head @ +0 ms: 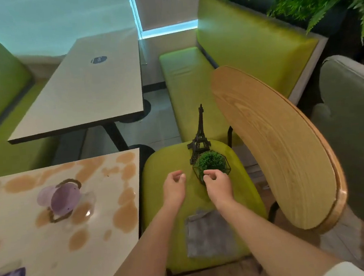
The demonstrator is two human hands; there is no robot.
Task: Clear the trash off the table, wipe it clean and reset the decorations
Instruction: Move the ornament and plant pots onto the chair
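A green chair seat (175, 238) sits just right of a stained table (43, 251), and everything here is placed from that seat. Nearest on it lies one grey cloth (208, 235). Past the cloth, two bare hands hover over the seat's far half. The left hand (173, 188) is loosely curled and holds nothing. The right hand (217, 184) is curled with its fingertips at the near edge of one small green plant (211, 162) in a wire frame; whether it pinches the frame cannot be told. Just beyond the plant stands one black tower figurine (199, 134), upright at the seat's far edge.

Left of the seat, the table carries many brown spill patches and one tipped purple cup (60, 199).

Risk: nudging the plant could topple the thin tower off the seat.
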